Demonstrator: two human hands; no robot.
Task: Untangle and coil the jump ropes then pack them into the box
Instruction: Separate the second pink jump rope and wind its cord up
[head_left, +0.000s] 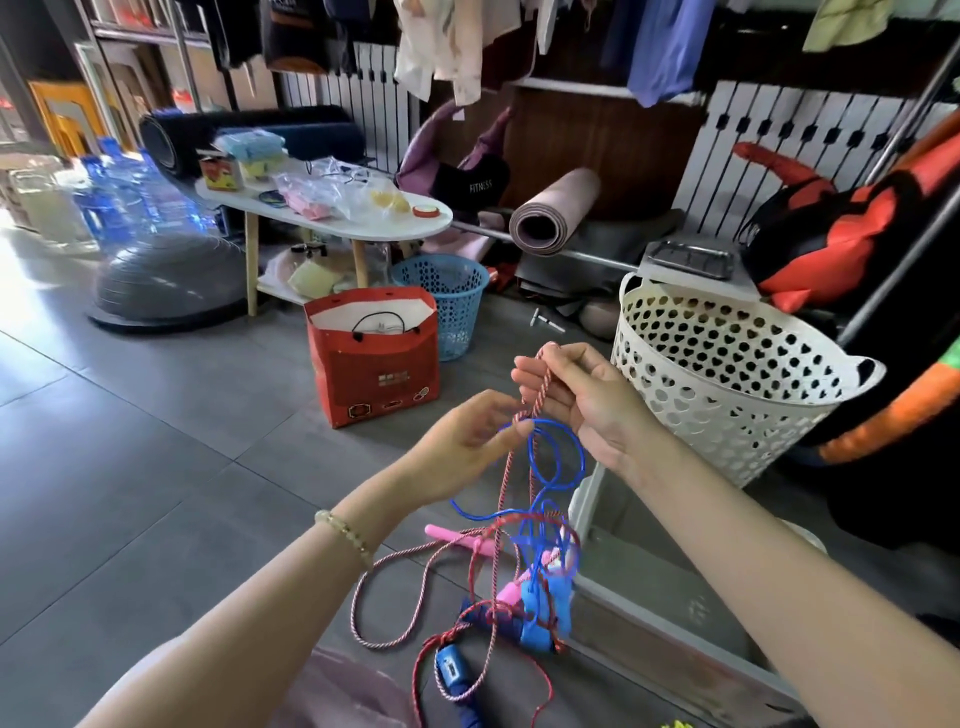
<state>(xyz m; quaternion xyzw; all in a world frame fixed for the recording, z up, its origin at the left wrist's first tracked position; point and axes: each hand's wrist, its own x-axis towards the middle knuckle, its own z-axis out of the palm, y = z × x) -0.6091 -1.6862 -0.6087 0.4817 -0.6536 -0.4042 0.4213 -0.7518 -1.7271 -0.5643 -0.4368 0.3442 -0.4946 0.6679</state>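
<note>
A tangle of jump ropes hangs from my hands above the grey floor. My right hand (576, 395) pinches a loop of the red-and-white twisted rope (535, 384) and holds it up. My left hand (467, 441) pinches the same rope lower down, where the thin blue rope (558, 457) loops through. The ropes trail down to pink handles (457, 538) and blue handles (540, 608) lying knotted together on the floor. A red box (376, 374) with its top open stands on the floor beyond my hands.
A white basket with heart-shaped holes (727, 374) stands to the right, a blue basket (447, 296) behind the red box. A low white table (332, 218), a grey balance dome (166, 280), rolled mats and water bottles crowd the back. A glass-topped low surface (675, 597) lies under my right arm.
</note>
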